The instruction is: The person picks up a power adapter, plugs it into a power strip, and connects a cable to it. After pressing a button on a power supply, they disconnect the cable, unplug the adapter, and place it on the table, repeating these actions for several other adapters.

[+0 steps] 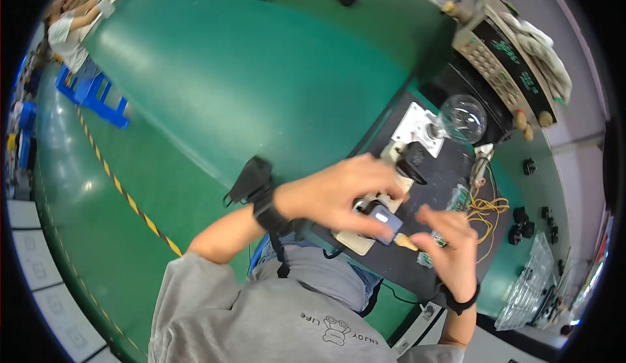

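Observation:
A small blue-grey plug-in device with a lit display (386, 223) sits against a black adapter at a beige power strip (355, 240). My left hand (342, 193) curls around it, the thumb along its near side and the fingers bent over the strip. A yellow connector (405, 240) sticks out of the device's right end. My right hand (450, 246) is just right of that connector, thumb and index finger apart, the thumb tip close to it. Whether the thumb touches the connector is hard to tell.
A black adapter (413, 161) stands farther up the strip. Beyond it are a clear glass bulb (463, 118) on a white plate (412, 128) and a bench meter (505, 63). Yellow wires (486, 210) and small green circuit boards (460, 197) lie to the right. Another person works far left.

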`<state>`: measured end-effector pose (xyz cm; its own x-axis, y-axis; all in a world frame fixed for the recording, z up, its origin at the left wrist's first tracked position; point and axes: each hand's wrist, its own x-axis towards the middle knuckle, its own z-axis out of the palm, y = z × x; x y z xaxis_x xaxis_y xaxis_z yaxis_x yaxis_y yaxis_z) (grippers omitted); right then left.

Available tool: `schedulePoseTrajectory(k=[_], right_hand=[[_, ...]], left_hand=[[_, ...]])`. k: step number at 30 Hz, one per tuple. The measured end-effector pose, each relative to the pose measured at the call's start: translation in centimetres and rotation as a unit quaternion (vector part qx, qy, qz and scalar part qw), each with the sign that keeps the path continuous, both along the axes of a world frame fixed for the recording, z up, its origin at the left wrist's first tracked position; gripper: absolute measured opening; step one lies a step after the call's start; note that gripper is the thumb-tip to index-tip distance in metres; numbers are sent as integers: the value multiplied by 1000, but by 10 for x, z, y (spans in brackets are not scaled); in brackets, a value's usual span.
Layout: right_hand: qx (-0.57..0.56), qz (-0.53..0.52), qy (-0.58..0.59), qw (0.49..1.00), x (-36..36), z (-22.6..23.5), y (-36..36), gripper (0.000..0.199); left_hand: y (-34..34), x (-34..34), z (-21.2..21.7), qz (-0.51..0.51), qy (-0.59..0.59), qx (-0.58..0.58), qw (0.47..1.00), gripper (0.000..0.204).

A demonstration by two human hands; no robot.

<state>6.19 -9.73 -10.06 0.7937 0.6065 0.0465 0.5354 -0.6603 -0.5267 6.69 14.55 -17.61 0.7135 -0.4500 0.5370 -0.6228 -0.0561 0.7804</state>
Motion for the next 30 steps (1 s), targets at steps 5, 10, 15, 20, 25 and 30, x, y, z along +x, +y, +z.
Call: schedulePoseTrajectory(k=[5, 10, 15, 20, 25, 30], right_hand=[[70, 44, 4, 997, -13, -7, 1, 29], [53, 50, -71, 995, -13, 0, -4, 25], [39, -83, -144, 985, 14, -11, -32, 21], [76, -75, -136, 985, 31, -21, -19, 20], [106, -33, -138, 984, 38, -28, -8, 20], [98, -19, -156, 983, 44, -25, -12, 20]], left_hand=[[-2, -13, 11, -18, 26, 104, 994, 57], [-1, -17, 6, -19, 67, 104, 992, 49], [-6, -21, 10, -30, 122, 87, 988, 50], [-5, -24, 11, -17, 89, 81, 993, 51], [6, -34, 29, -58, 122, -153, 979, 55], [14, 22, 45, 121, -48, -54, 990, 55]])
